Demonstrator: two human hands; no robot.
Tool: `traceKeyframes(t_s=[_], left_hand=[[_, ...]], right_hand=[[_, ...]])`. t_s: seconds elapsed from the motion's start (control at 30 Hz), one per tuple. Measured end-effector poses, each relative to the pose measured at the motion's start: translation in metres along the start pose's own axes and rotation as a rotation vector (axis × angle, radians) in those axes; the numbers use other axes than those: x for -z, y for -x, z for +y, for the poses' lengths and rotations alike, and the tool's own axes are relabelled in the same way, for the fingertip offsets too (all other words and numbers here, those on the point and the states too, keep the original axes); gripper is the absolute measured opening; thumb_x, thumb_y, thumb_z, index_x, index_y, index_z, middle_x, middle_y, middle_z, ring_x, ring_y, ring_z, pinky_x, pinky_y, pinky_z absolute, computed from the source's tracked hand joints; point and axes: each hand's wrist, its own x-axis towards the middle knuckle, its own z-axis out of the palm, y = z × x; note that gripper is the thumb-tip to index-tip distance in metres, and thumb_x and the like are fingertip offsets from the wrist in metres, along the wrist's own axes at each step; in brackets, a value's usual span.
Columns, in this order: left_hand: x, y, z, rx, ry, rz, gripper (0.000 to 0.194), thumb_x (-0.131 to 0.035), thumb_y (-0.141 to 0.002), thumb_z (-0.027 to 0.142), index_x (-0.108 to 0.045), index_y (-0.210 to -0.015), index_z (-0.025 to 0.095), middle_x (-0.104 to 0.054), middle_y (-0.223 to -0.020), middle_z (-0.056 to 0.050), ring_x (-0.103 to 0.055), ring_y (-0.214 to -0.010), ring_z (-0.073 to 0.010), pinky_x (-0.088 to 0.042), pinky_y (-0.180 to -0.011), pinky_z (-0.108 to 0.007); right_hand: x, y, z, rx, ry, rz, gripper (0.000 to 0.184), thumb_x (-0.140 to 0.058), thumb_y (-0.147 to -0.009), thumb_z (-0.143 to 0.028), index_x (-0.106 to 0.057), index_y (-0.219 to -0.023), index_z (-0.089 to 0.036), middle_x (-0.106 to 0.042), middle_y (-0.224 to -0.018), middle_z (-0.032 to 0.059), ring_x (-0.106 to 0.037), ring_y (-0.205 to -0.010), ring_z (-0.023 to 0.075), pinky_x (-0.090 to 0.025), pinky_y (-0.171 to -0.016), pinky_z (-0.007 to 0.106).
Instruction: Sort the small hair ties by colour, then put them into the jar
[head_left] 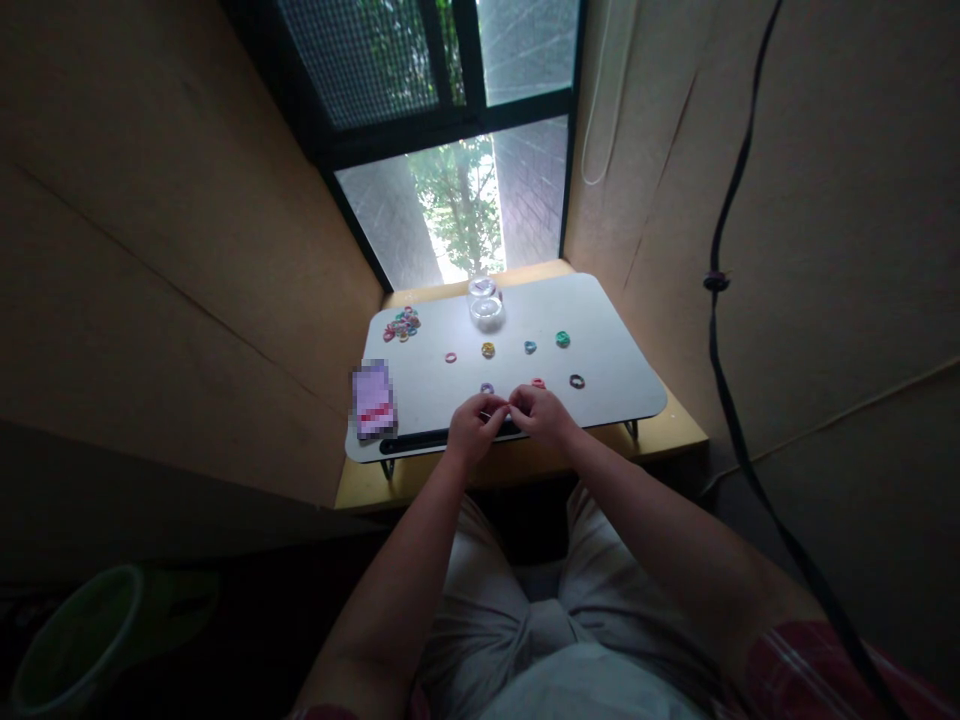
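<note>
Over table, left hand, right hand pinching small item.

Bright window; hanging black cable; green tub.

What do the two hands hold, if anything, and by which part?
The left hand and right hand seem to pinch something small between their fingers; its identity and the gripped part cannot be told.
</note>
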Motion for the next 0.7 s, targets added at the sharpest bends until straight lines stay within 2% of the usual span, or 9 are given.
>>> traceKeyframes(t_s=[0.27, 0.7], left_hand=[[0.0021, -0.0006, 0.0019, 0.020, -0.031, -0.012, 0.015, -0.061, -0.085, 0.031, -0.064, -0.079, 0.018, -0.060, -0.070, 0.002, -0.053, -0.064, -0.0111, -0.042, -0.062, -0.023], [0.0043, -0.0035, -0.0012, 0.047, 0.056, -0.031, 0.018, -0.057, -0.086, 0.033, -0.058, -0.077, 0.017, -0.053, -0.067, 0.003, -0.047, -0.063, -0.0120, -0.039, -0.064, -0.025]], right_hand=[[0.0015, -0.0013, 0.0028, 0.047, 0.003, -0.073, 0.006, -0.051, -0.080, -0.019, -0.055, -0.075, -0.020, -0.050, -0.062, -0.0041, -0.043, -0.057, 0.0115, -0.031, -0.057, 0.024], [0.0005, -0.0024, 0.0060, 0.046, -0.038, -0.100, 0.007, -0.050, -0.079, -0.020, -0.056, -0.075, -0.020, -0.049, -0.062, -0.0044, -0.042, -0.056, 0.0114, -0.031, -0.058, 0.024]])
